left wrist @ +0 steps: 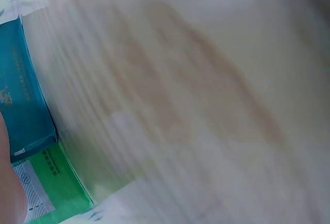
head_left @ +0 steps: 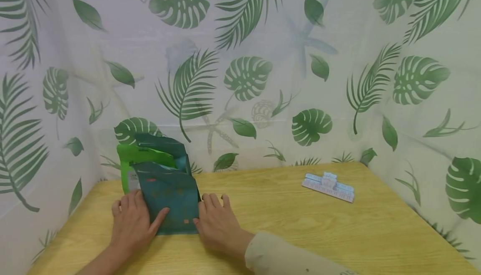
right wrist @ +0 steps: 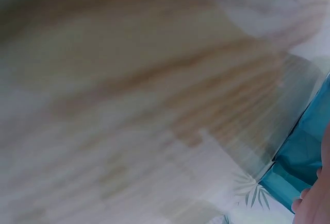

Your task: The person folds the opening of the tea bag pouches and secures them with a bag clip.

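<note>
A dark teal bag (head_left: 169,195) with a bright green part (head_left: 140,158) behind it lies at the left of the wooden table (head_left: 285,225), its top raised toward the wall. My left hand (head_left: 131,220) lies flat at its left side, thumb on the teal face. My right hand (head_left: 216,220) lies flat against its right edge, fingers straight. In the left wrist view the teal bag (left wrist: 23,95) and green part (left wrist: 56,183) show at the left edge. The right wrist view catches a teal corner (right wrist: 304,157) and a fingertip (right wrist: 309,206).
A pale blue and pink clip (head_left: 328,186) lies on the table at the back right. Leaf-print curtain walls (head_left: 263,78) close in the table on the left, back and right. Bare wood stretches between the bag and the clip.
</note>
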A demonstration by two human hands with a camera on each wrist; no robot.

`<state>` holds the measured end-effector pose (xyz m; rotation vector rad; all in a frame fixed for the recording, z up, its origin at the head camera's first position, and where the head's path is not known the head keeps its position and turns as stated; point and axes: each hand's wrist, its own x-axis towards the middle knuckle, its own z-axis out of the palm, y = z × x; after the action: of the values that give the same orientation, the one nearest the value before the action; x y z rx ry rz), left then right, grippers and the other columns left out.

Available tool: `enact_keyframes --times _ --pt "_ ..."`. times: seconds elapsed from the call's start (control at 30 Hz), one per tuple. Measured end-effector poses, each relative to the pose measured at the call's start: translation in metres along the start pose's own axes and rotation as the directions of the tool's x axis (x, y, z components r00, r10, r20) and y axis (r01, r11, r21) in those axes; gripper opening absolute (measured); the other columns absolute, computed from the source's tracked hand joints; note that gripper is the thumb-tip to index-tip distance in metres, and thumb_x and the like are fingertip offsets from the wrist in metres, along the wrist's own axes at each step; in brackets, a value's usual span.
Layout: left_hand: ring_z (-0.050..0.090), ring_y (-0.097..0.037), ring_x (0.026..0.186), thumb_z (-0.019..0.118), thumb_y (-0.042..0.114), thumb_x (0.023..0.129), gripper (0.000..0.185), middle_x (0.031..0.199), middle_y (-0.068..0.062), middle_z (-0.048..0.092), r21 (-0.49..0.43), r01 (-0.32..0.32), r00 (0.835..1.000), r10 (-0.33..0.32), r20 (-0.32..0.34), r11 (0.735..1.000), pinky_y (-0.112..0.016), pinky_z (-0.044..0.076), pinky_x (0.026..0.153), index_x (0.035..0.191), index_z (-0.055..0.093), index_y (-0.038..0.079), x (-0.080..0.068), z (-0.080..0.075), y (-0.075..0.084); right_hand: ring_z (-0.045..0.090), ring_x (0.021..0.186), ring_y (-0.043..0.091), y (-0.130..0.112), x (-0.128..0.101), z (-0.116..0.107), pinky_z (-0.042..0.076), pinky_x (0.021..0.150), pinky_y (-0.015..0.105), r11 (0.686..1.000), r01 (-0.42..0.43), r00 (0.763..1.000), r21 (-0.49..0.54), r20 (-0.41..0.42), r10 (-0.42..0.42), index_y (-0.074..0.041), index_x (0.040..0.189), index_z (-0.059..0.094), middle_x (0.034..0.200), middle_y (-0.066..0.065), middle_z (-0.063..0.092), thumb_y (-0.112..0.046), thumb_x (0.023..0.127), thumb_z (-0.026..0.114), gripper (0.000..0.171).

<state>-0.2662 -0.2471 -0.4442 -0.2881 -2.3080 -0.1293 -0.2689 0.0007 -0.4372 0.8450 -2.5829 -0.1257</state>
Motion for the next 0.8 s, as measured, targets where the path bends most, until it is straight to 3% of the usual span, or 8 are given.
enact_keyframes --times 0.33,0.8 --pt "0.045 -0.046 0.104 0.03 0.076 0.094 0.1 0.112 -0.034 0.051 0.02 0.011 1.0 -0.011 0.003 1.0 -0.058 0.028 0.084 0.121 0.046 -0.019 0.002 0.002 0.011 0.047 0.107 0.022 0.008 -0.006 0.002 0.036 0.099 0.052 1.0 -0.001 0.999 0.006 -0.046 0.001 -0.013 0.105 0.055 0.111 0.002 0.051 -0.042 0.105 0.042 0.032" --pt "0.044 -0.045 0.102 0.027 0.077 0.094 0.101 0.112 -0.032 0.05 0.019 0.004 1.0 -0.004 -0.013 1.0 -0.056 0.028 0.082 0.121 0.046 -0.018 0.005 0.008 0.025 0.047 0.108 0.022 0.019 -0.014 0.003 0.035 0.098 0.051 0.999 -0.012 0.999 -0.04 -0.051 0.01 -0.012 0.108 0.056 0.112 0.003 0.052 -0.043 0.105 0.042 0.035"
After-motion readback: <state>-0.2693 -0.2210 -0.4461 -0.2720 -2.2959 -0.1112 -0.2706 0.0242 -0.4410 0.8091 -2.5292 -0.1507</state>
